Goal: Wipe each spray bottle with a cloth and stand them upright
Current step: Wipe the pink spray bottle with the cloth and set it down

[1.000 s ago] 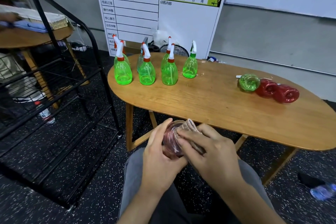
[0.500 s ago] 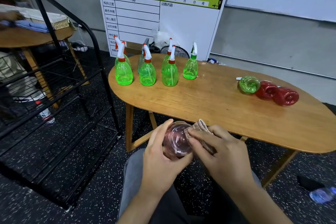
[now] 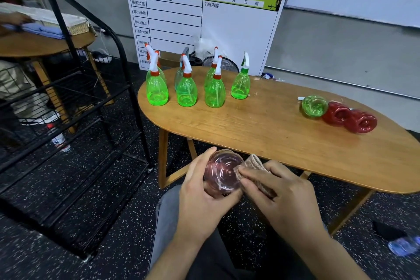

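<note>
My left hand (image 3: 200,191) grips a pale pink transparent spray bottle (image 3: 222,171) in front of the table's near edge, its round base turned up toward me. My right hand (image 3: 279,193) pinches a beige cloth (image 3: 252,167) and presses it against the right side of that base. Several green spray bottles (image 3: 187,88) with white and orange triggers stand upright on the far left of the wooden table (image 3: 261,125). At the table's right a green bottle (image 3: 314,105) and two red bottles (image 3: 361,121) lie on their sides in a row, touching.
A black metal rack (image 3: 75,102) stands to the left of the table. A white planning board (image 3: 200,18) leans on the wall behind the bottles. Another round table (image 3: 41,43) with a basket is at far left. A plastic bottle (image 3: 402,244) lies on the floor, lower right.
The pink bottle has risen a little and its base has tipped further toward me. The cloth has slid off the base's middle to its right side.
</note>
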`<state>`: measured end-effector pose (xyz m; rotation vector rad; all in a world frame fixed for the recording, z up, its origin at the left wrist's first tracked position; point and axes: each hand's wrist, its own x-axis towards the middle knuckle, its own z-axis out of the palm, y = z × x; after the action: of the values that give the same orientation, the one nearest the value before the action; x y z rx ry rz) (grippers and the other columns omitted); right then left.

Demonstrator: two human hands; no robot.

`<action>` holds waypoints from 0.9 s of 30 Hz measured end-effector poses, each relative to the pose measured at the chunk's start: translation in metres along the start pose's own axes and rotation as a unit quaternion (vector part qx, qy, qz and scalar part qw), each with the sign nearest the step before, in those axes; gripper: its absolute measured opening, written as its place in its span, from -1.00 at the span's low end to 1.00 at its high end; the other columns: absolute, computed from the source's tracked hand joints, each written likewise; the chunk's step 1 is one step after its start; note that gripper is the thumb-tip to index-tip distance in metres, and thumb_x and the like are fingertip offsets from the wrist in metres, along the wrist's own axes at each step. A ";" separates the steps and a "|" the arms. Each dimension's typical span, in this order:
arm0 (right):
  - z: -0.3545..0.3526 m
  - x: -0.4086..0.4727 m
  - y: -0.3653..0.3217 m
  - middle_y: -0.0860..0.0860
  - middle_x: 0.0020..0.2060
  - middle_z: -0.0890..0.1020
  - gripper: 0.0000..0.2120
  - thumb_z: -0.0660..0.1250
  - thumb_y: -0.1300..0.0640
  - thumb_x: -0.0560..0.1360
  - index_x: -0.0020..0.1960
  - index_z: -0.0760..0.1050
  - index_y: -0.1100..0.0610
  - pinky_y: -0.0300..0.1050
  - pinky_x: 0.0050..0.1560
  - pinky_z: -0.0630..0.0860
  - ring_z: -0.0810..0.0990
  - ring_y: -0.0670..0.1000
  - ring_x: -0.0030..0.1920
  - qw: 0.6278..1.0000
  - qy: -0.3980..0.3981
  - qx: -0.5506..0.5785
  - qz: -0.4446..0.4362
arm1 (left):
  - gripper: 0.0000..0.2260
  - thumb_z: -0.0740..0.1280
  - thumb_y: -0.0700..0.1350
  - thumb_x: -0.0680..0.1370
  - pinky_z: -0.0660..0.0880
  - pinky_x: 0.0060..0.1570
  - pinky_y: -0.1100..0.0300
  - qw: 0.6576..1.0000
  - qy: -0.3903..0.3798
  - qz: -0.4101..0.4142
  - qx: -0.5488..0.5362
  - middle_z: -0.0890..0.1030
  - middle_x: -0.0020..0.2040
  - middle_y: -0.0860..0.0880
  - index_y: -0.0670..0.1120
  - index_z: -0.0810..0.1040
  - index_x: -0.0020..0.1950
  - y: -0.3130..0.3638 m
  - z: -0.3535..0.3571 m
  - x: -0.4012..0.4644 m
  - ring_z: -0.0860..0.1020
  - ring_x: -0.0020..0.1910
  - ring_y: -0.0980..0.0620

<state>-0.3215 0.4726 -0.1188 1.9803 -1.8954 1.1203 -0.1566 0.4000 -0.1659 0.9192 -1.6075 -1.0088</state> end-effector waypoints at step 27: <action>-0.002 0.015 0.004 -0.14 -0.08 0.73 -0.79 0.50 0.14 0.51 0.09 0.75 -0.08 -0.38 0.01 0.52 0.70 -0.14 -0.02 0.940 0.039 0.276 0.196 | -0.10 0.68 0.13 0.35 0.44 0.38 0.34 0.995 -0.007 0.097 0.018 0.25 0.63 0.11 0.27 0.32 0.60 -0.005 0.007 -0.001 0.33 0.58 0.19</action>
<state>-0.3276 0.4611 -0.1095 1.7775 -2.1647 1.9958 -0.1628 0.4005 -0.1720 0.7649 -1.6946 -0.8561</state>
